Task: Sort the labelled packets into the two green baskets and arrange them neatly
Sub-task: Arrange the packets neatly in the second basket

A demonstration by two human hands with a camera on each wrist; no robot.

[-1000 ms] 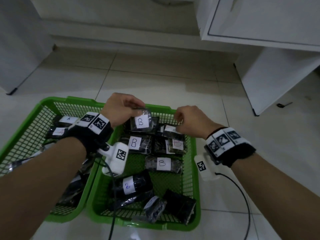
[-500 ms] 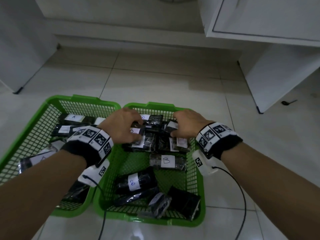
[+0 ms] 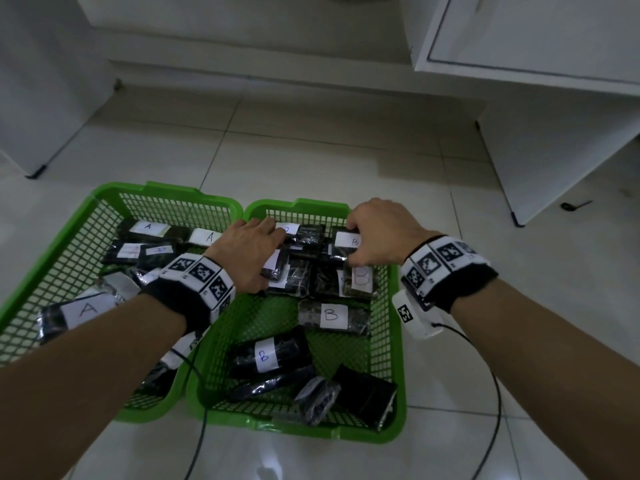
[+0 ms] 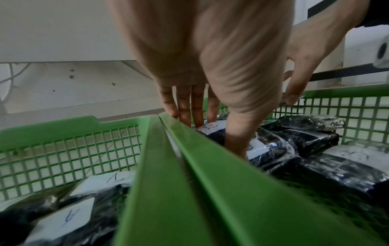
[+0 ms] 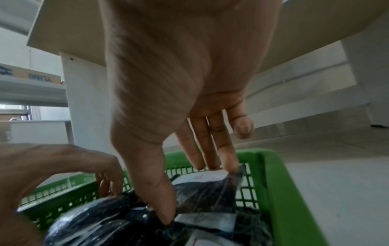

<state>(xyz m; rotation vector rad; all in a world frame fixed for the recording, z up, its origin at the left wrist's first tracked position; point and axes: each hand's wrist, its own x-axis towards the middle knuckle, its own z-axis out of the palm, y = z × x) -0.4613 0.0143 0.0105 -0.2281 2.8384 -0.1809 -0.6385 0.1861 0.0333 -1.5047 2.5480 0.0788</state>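
Two green mesh baskets sit side by side on the tiled floor. The left basket (image 3: 104, 192) holds black packets labelled A (image 3: 83, 310). Black packets labelled B (image 3: 332, 317) lie in the right basket (image 3: 298, 203). My left hand (image 3: 249, 251) lies flat on the far-left packets of the right basket, its straight fingers (image 4: 189, 113) touching a white label (image 4: 212, 126). My right hand (image 3: 377, 230) grips a B packet (image 3: 343, 240) in the far right corner. Its thumb (image 5: 155, 191) is on the near edge and its fingers on the far edge of that packet (image 5: 206, 193).
A white cabinet (image 3: 554, 98) stands at the back right, and grey furniture (image 3: 34, 81) at the left. Black cables (image 3: 495, 393) trail from both wrists over the floor. A small dark object (image 3: 575, 205) lies near the cabinet foot. Loose packets (image 3: 363, 396) fill the right basket's near end.
Both hands have come down into the far row of the right basket. The left hand has set down the B packet it held up and now lies flat. The right hand moved to the corner packet.
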